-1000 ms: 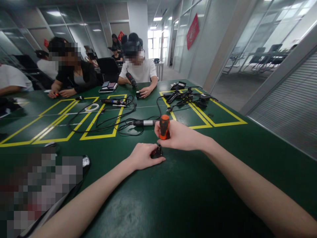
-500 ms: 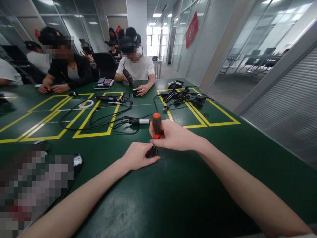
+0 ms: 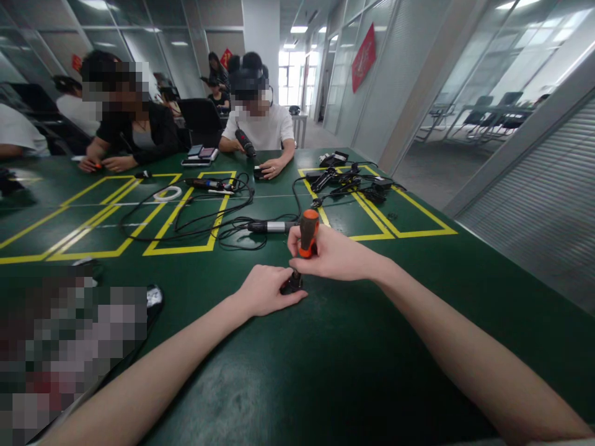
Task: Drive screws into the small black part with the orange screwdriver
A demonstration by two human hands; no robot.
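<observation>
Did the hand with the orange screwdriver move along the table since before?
No. The right hand keeps the orange screwdriver upright just in front of the silver tool, as before; only the camera shifts.

No writing can be read anywhere. The red sign (image 3: 362, 57) on the glass wall at one o'clock and the smaller red sign (image 3: 226, 58) at twelve o'clock carry marks too blurred to make out.

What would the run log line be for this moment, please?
left hand: pins small black part on green table | right hand: grips orange screwdriver upright, tip down on part
</observation>
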